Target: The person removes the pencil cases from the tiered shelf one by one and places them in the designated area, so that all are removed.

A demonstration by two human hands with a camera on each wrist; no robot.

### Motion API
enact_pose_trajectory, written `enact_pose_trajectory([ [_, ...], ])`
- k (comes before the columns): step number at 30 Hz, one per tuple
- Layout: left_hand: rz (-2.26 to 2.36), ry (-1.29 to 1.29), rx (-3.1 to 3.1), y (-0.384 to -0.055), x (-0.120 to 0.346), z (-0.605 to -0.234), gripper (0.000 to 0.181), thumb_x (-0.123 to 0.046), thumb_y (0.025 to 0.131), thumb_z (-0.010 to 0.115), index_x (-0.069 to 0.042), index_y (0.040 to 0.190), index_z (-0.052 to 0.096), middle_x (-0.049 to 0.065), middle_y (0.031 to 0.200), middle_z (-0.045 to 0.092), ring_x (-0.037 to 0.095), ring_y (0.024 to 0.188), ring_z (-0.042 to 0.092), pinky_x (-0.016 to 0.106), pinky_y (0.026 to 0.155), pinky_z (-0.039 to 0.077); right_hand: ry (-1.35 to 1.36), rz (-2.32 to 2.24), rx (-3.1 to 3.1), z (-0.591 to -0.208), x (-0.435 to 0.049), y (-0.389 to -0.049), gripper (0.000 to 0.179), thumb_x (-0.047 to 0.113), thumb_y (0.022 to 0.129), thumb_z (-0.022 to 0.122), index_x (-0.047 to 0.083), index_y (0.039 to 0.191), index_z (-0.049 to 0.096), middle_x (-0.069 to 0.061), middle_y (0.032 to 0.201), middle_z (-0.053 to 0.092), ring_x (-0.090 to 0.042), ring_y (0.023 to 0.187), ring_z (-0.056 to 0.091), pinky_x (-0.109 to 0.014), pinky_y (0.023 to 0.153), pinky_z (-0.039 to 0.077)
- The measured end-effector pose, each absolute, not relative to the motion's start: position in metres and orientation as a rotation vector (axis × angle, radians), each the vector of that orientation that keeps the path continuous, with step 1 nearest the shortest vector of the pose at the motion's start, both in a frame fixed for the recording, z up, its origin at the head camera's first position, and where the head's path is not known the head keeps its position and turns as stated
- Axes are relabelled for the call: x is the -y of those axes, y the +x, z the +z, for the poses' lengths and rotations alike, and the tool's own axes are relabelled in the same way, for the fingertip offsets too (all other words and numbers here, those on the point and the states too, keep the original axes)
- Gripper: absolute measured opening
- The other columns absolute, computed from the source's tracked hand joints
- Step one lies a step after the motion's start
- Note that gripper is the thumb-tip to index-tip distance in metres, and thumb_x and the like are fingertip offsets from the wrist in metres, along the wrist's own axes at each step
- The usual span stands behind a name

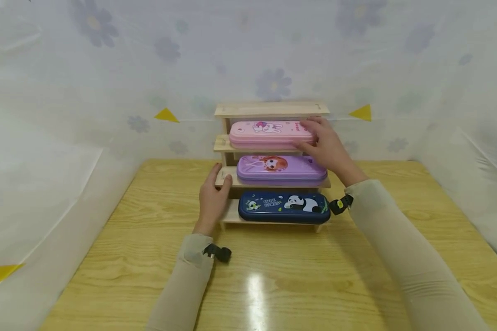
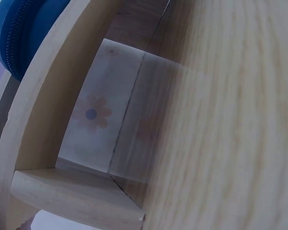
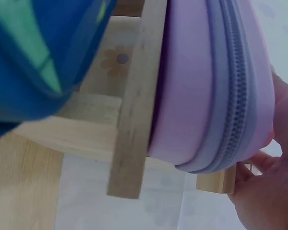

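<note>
A pink pencil case [image 1: 252, 134] with a rabbit picture lies on the second shelf from the top of a tiered wooden rack [image 1: 269, 109]. My right hand [image 1: 325, 146] grips its right end, thumb at the front and fingers over the lid. One shelf below lies a purple pencil case [image 1: 252, 170] with a girl's picture; its zipper shows in the right wrist view. On the lowest shelf rests a dark blue panda pencil case [image 1: 273, 207]. My left hand [image 1: 213, 197] holds the rack's left side at the purple case's shelf, thumb in front of the shelf end.
The rack stands on a wood-grain table [image 1: 157, 262] near its far edge. Behind it hangs a pale flowered sheet [image 1: 232, 59], with yellow triangles [image 1: 361, 113] on either side of the rack. The rack's top shelf bears no case.
</note>
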State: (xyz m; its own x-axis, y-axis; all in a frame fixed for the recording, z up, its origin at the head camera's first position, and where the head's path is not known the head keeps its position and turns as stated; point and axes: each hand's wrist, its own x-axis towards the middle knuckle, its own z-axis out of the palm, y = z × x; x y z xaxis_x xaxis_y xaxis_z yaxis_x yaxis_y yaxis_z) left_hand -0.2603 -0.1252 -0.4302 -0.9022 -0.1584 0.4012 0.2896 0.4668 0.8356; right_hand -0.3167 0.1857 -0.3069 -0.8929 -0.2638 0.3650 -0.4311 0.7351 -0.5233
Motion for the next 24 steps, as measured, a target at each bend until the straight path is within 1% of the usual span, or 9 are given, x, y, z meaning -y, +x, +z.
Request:
enact_pose_trajectory([
  [6, -1.42, -0.106, 2.305, -0.261, 0.124, -0.431, 0.054, -0.037, 0.099, 0.058, -0.013, 0.147, 0.048, 0.008, 0.151, 0.044, 0.021, 0.139, 0.038, 0.036, 0.115, 0.028, 0.505, 0.932, 2.689, -0.304, -0.188, -0.314, 0.068, 0.041, 0.09, 0.071, 0.008, 0.145, 0.049, -0.017, 0.146, 0.045, -0.037, 0.131, 0.042, -0.055, 0.107, 0.036],
  [8, -1.418, -0.102, 2.305, -0.261, 0.124, -0.431, 0.054, -0.037, 0.099, 0.058, -0.013, 0.147, 0.049, 0.006, 0.151, 0.045, 0.021, 0.139, 0.038, 0.035, 0.115, 0.028, 0.491, 0.947, 2.687, -0.303, -0.189, -0.312, 0.067, 0.041, 0.09, 0.072, 0.007, 0.144, 0.05, -0.017, 0.145, 0.046, -0.037, 0.13, 0.043, -0.055, 0.105, 0.038],
  [11, -1.419, -0.096, 2.303, -0.261, 0.124, -0.43, 0.054, -0.036, 0.099, 0.058, -0.014, 0.147, 0.049, 0.005, 0.151, 0.045, 0.02, 0.139, 0.039, 0.034, 0.114, 0.028, 0.485, 0.992, 2.667, -0.305, -0.192, -0.311, 0.066, 0.038, 0.089, 0.074, 0.006, 0.142, 0.051, -0.018, 0.142, 0.047, -0.036, 0.123, 0.047, -0.053, 0.099, 0.043],
  [13, -1.417, -0.097, 2.303, -0.261, 0.124, -0.43, 0.054, -0.036, 0.099, 0.058, -0.013, 0.147, 0.049, 0.006, 0.151, 0.045, 0.02, 0.139, 0.039, 0.035, 0.114, 0.028, 0.494, 1.007, 2.648, -0.307, -0.194, -0.31, 0.066, 0.037, 0.089, 0.074, 0.005, 0.141, 0.051, -0.018, 0.14, 0.048, -0.034, 0.119, 0.048, -0.052, 0.097, 0.044],
  [20, -1.426, -0.094, 2.298, -0.262, 0.124, -0.432, 0.054, -0.035, 0.099, 0.058, -0.01, 0.146, 0.049, 0.008, 0.151, 0.044, 0.022, 0.139, 0.038, 0.036, 0.115, 0.028, 0.526, 1.017, 2.583, -0.312, -0.205, -0.307, 0.061, 0.029, 0.088, 0.076, 0.003, 0.138, 0.054, -0.019, 0.133, 0.05, -0.033, 0.108, 0.048, -0.048, 0.089, 0.044],
  [24, -1.426, -0.094, 2.296, -0.262, 0.124, -0.432, 0.054, -0.035, 0.099, 0.058, -0.011, 0.146, 0.049, 0.008, 0.151, 0.044, 0.022, 0.139, 0.038, 0.037, 0.115, 0.028, 0.519, 1.034, 2.56, -0.315, -0.213, -0.305, 0.059, 0.027, 0.089, 0.075, 0.005, 0.139, 0.054, -0.018, 0.135, 0.049, -0.031, 0.104, 0.046, -0.046, 0.087, 0.044],
])
